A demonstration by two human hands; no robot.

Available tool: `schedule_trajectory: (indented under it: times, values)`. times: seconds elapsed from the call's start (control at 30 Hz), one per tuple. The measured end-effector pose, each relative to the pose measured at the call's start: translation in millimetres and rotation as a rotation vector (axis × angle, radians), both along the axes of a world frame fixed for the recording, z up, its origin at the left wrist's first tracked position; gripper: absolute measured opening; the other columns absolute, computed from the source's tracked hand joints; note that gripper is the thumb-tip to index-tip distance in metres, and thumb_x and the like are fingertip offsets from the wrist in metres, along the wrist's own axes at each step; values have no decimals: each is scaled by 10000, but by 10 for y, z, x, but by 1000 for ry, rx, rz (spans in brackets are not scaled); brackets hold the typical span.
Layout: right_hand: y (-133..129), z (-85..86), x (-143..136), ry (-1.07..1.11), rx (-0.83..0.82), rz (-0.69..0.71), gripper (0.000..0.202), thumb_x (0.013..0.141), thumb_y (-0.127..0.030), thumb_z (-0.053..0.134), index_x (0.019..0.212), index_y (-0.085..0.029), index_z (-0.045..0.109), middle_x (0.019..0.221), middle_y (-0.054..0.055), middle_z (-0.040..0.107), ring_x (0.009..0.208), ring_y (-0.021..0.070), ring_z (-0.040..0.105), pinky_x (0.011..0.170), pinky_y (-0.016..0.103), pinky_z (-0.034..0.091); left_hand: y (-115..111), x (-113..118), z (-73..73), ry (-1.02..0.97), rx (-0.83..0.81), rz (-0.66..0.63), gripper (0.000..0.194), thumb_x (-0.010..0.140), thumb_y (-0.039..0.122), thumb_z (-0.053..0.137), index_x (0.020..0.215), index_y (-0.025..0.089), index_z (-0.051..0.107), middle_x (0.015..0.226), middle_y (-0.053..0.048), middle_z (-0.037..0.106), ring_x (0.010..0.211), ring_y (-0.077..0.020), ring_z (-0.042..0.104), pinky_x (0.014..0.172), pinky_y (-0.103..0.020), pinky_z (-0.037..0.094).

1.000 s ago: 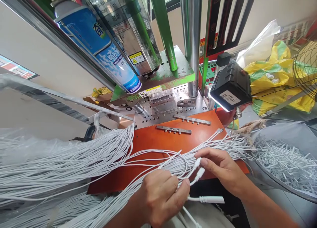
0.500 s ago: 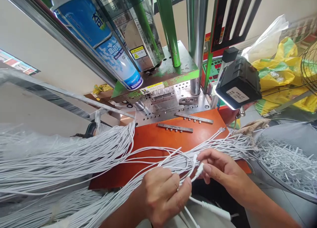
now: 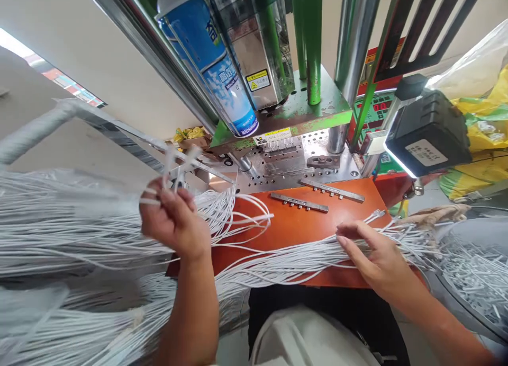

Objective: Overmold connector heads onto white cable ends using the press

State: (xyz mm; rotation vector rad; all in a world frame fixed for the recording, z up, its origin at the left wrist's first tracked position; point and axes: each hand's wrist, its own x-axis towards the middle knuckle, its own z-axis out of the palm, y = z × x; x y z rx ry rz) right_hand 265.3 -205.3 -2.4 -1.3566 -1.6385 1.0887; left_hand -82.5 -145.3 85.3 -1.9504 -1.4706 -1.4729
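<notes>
My left hand is raised at the left, closed around a few white cables whose ends stick up above the fingers, smeared by motion. Below and around it spreads a thick mass of white cables. My right hand is over the right part of a long cable bundle, with thumb and forefinger slightly apart and nothing visible between them. Two metal mould strips with small pegs, a nearer one and a farther one, lie on the orange tabletop.
Behind the tabletop stands a green press with a metal mould bed. A blue spray can hangs at its front. To the right are a black lamp and a bag of short white pieces.
My left hand has moved up and left, carrying the white cables away from my right hand. My right hand has let go of the white connector ends. The view has shifted left.
</notes>
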Motion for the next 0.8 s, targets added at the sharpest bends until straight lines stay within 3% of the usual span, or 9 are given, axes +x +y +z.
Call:
schedule_trajectory:
  times: [0.1, 0.17, 0.23, 0.3, 0.37, 0.43, 0.5, 0.63, 0.8]
  values:
    - [182, 9, -183, -260, 182, 227, 202, 1039, -388, 509, 1134, -244, 615, 1128, 70, 662, 1067, 249, 615, 941, 406, 477, 206, -329, 147, -202, -166, 456, 589, 969, 357, 644, 1449, 92, 429, 1453, -236, 515, 1369, -324, 521, 1140, -515, 448]
    - [307, 49, -439, -413, 222, 389, 166, 1031, -320, 512, 1106, -224, 624, 1099, 82, 655, 1046, 255, 611, 918, 403, 482, 53, -304, 197, -109, -227, 449, 525, 972, 287, 631, 1441, 119, 465, 1505, -215, 495, 1485, -316, 404, 1234, -507, 339]
    - [410, 91, -790, -576, 223, 505, 139, 1019, -278, 530, 1030, -204, 648, 1051, 92, 656, 997, 256, 620, 874, 386, 492, -254, -144, 152, 36, -378, 258, 343, 1028, 244, 521, 1364, 195, 566, 1385, -136, 630, 1363, -250, 558, 1169, -433, 440]
    - [474, 120, -1207, -668, 236, 578, 150, 1010, -275, 553, 972, -185, 667, 1028, 110, 664, 979, 265, 631, 854, 378, 495, -624, 39, 4, 117, -581, 132, 290, 1050, 217, 466, 1286, 235, 634, 1249, -88, 717, 1178, -214, 681, 1058, -376, 530]
    - [497, 132, -1633, -681, 268, 624, 141, 983, -279, 600, 963, -168, 685, 1050, 137, 678, 1012, 288, 639, 854, 378, 492, -1005, 165, -225, 125, -631, 185, 283, 1061, 226, 443, 1258, 230, 648, 1170, -91, 741, 1088, -219, 709, 979, -371, 564]
    - [510, 135, -1985, -669, 289, 666, 101, 953, -223, 621, 972, -159, 696, 1086, 154, 693, 1068, 304, 640, 848, 365, 486, -1367, 216, -497, 168, -619, 250, 307, 1063, 311, 474, 1324, 216, 607, 1200, -116, 717, 1116, -241, 689, 977, -398, 561]
    - [555, 139, -2170, -667, 295, 692, 119, 930, -129, 586, 971, -152, 695, 1104, 159, 707, 1088, 290, 647, 834, 337, 474, -1651, 200, -765, 383, -704, 212, 573, 992, 531, 584, 1447, 187, 527, 1370, -161, 633, 1278, -322, 597, 1077, -500, 497]
    - [809, 150, -1849, -688, 234, 653, 230, 1022, -191, 428, 1057, -149, 651, 923, 119, 732, 799, 212, 679, 680, 299, 438, -1711, -9, -1111, 611, -672, 216, 839, 903, 741, 560, 1427, 87, 538, 1322, -219, 631, 1222, -371, 587, 1066, -556, 431]
    - [1002, 127, -795, -682, 91, 617, 473, 951, -682, 528, 1063, -244, 665, 853, 37, 733, 697, 213, 663, 595, 293, 424, -908, -348, -1151, 687, -555, 3, 707, 903, 822, 446, 1009, 167, 693, 885, -102, 679, 832, -261, 591, 764, -421, 400]
